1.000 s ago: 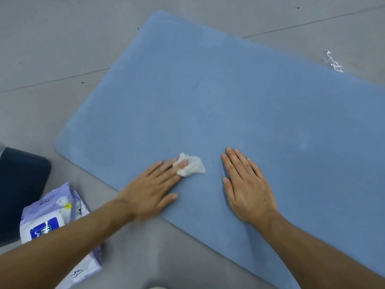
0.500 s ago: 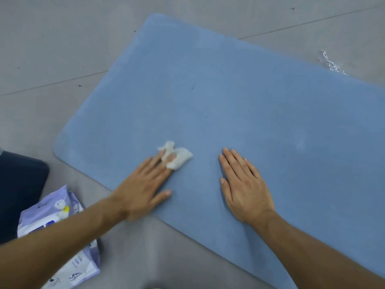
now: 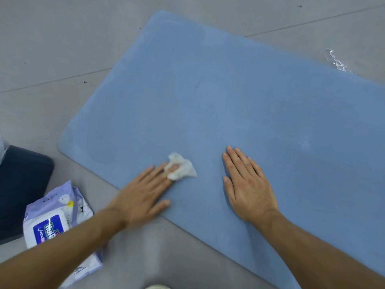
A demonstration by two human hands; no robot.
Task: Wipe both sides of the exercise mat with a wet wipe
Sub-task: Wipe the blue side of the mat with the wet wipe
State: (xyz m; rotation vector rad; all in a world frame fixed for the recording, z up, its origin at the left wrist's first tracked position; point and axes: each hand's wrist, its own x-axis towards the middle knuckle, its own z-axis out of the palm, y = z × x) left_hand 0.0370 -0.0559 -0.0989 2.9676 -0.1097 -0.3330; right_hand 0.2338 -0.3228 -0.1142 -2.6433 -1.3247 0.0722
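Your left hand (image 3: 143, 197), fingers straight, presses the wipe (image 3: 181, 168) to the mat (image 3: 229, 90) by its near edge; your right hand (image 3: 249, 184) lies flat, empty.

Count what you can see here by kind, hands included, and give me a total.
Hands: 2, left hand and right hand
Exercise mat: 1
Wet wipe: 1
Pack of wipes: 1
Dark object at the left edge: 1
Total: 6
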